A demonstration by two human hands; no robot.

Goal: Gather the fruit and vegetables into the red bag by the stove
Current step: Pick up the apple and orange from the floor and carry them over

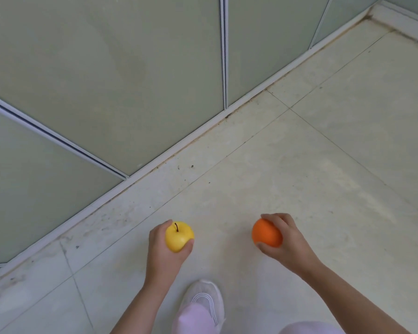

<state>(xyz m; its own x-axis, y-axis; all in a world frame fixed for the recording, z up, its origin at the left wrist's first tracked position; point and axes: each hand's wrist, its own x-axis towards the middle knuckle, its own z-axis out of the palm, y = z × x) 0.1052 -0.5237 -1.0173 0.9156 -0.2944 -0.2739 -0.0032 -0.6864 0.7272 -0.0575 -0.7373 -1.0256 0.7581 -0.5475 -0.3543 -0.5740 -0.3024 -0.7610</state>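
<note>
While the camera looks down at a pale tiled floor (299, 165), both of the person's hands sit low in the frame, each wrapped around a piece of fruit. The left hand (163, 251), just left of centre near the bottom, grips a yellow apple (178, 236): the fingers curl around its left and far side and the thumb presses against its lower right, so the dark stem points up and most of the yellow skin shows. The right hand (285, 239), to the right of centre at about the same height, is closed on an orange (266, 233) — fingers arch over the top, the thumb tucks under the lower edge, and the fruit bulges out toward the left of the palm. The two fruits are well apart, with bare floor between them.

Both forearms run in from the bottom edge. Between them, at the bottom centre, a white shoe (204, 297) points up the frame, with a pale pink trouser leg (191, 319) over it; a second patch of the same pink cloth shows at the lower right edge.

Frosted green glass panels (106, 68) in white frames fill the upper left, meeting the floor along a white sill that slants from the lower left to the upper right. Dark specks of grime lie along that sill.
</note>
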